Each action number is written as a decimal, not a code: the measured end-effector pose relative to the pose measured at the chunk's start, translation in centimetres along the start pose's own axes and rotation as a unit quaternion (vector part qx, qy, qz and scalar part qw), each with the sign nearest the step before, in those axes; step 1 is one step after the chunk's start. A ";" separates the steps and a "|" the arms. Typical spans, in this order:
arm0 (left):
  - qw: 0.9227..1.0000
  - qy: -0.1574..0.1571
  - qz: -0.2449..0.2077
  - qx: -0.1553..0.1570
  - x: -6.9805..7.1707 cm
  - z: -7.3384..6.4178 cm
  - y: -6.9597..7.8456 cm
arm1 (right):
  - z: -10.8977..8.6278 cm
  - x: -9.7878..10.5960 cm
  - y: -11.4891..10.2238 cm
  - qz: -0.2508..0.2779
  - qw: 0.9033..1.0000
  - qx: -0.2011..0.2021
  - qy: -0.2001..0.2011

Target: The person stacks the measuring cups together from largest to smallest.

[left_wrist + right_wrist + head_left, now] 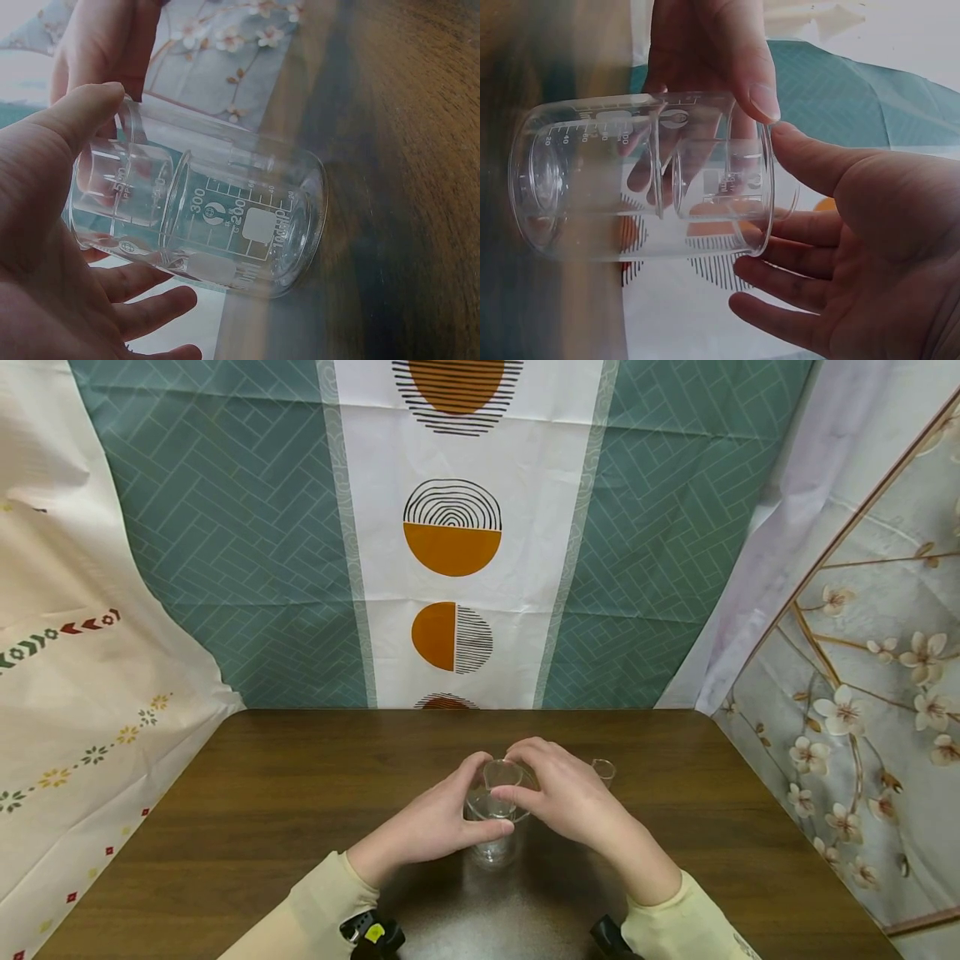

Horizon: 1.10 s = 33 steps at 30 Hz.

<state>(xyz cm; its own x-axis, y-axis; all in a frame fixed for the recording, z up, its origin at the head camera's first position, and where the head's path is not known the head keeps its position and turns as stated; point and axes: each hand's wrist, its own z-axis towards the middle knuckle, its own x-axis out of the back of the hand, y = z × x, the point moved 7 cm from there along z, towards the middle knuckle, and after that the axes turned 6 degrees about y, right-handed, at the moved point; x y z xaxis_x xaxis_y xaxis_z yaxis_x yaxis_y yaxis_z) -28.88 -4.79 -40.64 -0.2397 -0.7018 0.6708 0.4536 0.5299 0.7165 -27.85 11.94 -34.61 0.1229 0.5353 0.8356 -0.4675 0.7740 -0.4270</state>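
A large glass beaker (259, 142) stands upright on the table, with a medium beaker (570, 161) inside it. Above the medium beaker's rim, a small beaker (124, 184) sits partly within the large one's mouth. My left hand (442, 814) holds the large beaker near its rim from the left, thumb in front and fingers behind. From the right, my right hand (566, 785) pinches the small beaker near its top between thumb and fingers. Glass overlapping glass makes the exact finger contact hard to see.
Behind my right hand, another small glass vessel (603, 769) stands on the brown wooden table (300, 777), mostly hidden. A patterned green and white cloth (450, 585) hangs at the table's back edge. Floral sheets (840, 760) border the right side.
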 end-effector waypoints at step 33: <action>1.000 -0.007 -0.011 0.003 0.0 0.0 -0.1 | -0.1 -1.4 0.1 -0.024 0.999 -0.002 -0.034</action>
<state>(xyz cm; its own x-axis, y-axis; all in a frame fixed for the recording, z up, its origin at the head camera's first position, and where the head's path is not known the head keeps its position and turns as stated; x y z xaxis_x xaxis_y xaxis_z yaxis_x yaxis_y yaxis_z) -28.88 -4.82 -40.73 -0.2615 -0.7071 0.6570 0.4420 0.5174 0.7328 -27.96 11.36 -35.85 0.0846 0.4736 0.8766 -0.4585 0.7996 -0.3878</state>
